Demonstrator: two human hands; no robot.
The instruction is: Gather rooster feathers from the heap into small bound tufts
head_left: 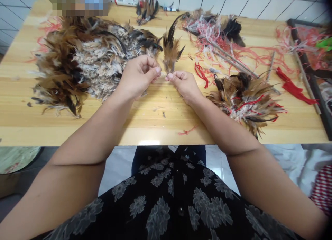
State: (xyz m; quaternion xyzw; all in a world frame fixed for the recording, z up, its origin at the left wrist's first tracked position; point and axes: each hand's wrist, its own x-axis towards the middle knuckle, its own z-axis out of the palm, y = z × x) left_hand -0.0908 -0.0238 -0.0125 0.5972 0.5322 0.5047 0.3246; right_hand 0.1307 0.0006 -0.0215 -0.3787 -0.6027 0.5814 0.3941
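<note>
A small bunch of brown and black feathers (170,50) stands upright above the wooden table (155,118). My left hand (138,75) and my right hand (183,83) meet at its base, both with fingers pinched together on the quill ends. A big heap of brown, black and white feathers (83,60) lies just left of my left hand. A tied bundle of feathers with red string (246,99) lies right of my right hand.
Red and white strings with thin sticks (223,42) are tangled at the back right. A red tassel (294,87) lies near a dark frame (308,70) at the right edge. Another small feather bunch (147,8) sits at the far edge. A loose red thread (187,131) lies near the front.
</note>
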